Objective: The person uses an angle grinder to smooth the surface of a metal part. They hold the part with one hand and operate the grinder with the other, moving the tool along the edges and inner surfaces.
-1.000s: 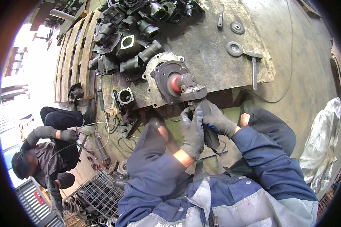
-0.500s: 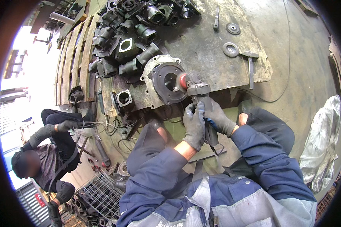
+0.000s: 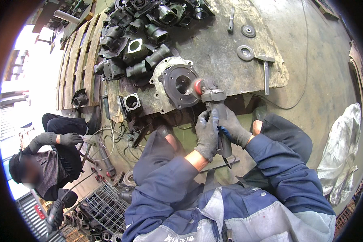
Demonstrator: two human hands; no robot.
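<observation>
Both my hands wear grey work gloves and are closed on an angle grinder (image 3: 213,95). My left hand (image 3: 206,135) wraps the left side of its body. My right hand (image 3: 233,128) grips the body from the right. The grinder's red-edged disc (image 3: 197,87) is at the right rim of a dark round metal flange (image 3: 180,85); whether it touches is hard to tell. Behind the flange, a light metal plate with bolt holes (image 3: 157,89) shows at its left. Both lie at the near edge of the worn table (image 3: 218,52).
Dark cast pipe fittings (image 3: 137,32) are heaped at the table's far left. A hammer (image 3: 266,72), two grinding discs (image 3: 245,53) and a handled tool (image 3: 231,20) lie to the right. A co-worker (image 3: 48,169) sits at left beside a wire basket (image 3: 105,205). Cables (image 3: 117,137) trail on the floor.
The grinder and my hands have shifted very slightly to the right, still at the flange's right rim. The co-worker's arms have moved.
</observation>
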